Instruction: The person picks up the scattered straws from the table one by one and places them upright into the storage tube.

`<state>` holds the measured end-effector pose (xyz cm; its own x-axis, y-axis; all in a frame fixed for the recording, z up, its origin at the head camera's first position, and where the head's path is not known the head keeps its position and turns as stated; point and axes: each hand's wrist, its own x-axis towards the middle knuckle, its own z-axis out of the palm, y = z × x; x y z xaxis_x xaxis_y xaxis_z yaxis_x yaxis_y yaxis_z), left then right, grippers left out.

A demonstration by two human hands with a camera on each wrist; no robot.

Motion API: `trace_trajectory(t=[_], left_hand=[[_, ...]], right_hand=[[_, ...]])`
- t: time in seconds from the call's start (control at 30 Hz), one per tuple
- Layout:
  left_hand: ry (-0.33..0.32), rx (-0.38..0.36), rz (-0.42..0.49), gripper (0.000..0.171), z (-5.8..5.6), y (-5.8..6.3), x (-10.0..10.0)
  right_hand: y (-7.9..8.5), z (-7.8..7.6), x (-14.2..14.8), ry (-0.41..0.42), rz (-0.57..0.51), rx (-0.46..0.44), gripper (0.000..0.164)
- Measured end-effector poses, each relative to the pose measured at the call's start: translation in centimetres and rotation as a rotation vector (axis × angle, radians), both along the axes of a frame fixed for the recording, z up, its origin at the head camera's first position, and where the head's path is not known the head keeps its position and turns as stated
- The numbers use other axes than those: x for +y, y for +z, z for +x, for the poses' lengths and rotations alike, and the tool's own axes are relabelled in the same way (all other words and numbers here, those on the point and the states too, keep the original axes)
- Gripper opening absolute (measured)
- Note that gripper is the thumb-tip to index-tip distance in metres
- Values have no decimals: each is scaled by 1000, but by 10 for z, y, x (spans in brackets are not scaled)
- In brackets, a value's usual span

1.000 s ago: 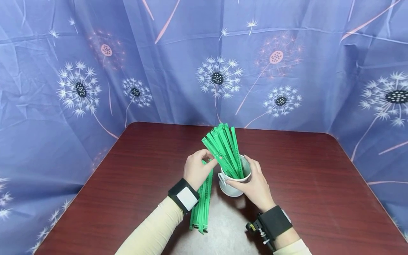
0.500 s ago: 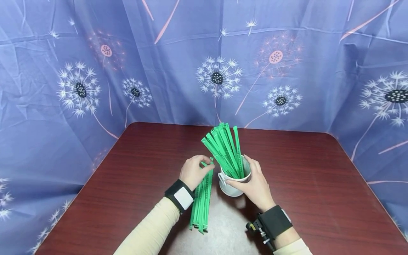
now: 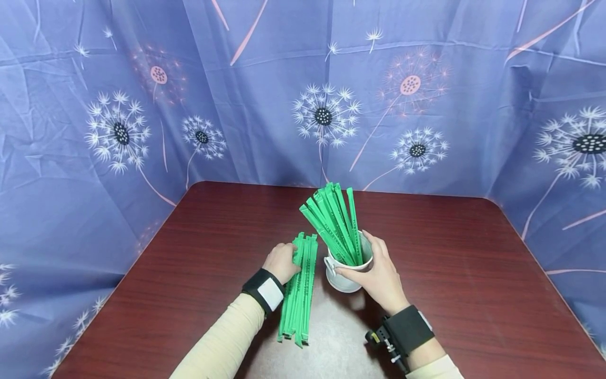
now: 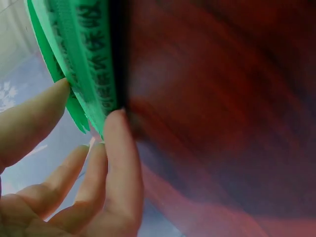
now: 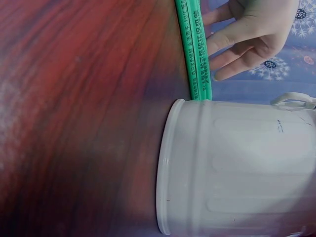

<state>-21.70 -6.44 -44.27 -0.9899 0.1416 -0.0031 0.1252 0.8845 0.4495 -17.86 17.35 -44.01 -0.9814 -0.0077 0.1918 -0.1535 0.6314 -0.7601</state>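
A flat pile of green paper-wrapped straws (image 3: 298,295) lies on the table, with dark printing along the wrappers. My left hand (image 3: 281,262) is at the pile's left side near its far end. In the left wrist view its thumb (image 4: 37,118) and index finger (image 4: 121,163) reach the straws with spread, fairly straight fingers. My right hand (image 3: 382,275) grips a small white bucket (image 3: 342,281) by its rim, thumb at the near side and fingers at the far right. A bunch of green wrapped straws (image 3: 333,221) stands in the bucket, leaning left.
The dark red wooden table (image 3: 454,252) has rounded far corners. A blue curtain (image 3: 265,105) with dandelion prints hangs behind it and along both sides. The bucket's handle (image 5: 295,98) shows in the right wrist view.
My left hand has moved from the bucket's straws down and left to the pile, whose left straws have spread slightly left. One straw in the bucket tilted right. My right hand kept still.
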Motion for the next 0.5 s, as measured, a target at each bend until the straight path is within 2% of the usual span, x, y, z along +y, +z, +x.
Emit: trace_trajectory(t=[0.27,0.5], left_hand=[[34,6,43,54,-2,-4,-1],[70,-22,151,57,-2,-6,-4]], right_hand=[[0,0,0,-1,2,-3,103],[0,0,0,-4,-1,-8,103]])
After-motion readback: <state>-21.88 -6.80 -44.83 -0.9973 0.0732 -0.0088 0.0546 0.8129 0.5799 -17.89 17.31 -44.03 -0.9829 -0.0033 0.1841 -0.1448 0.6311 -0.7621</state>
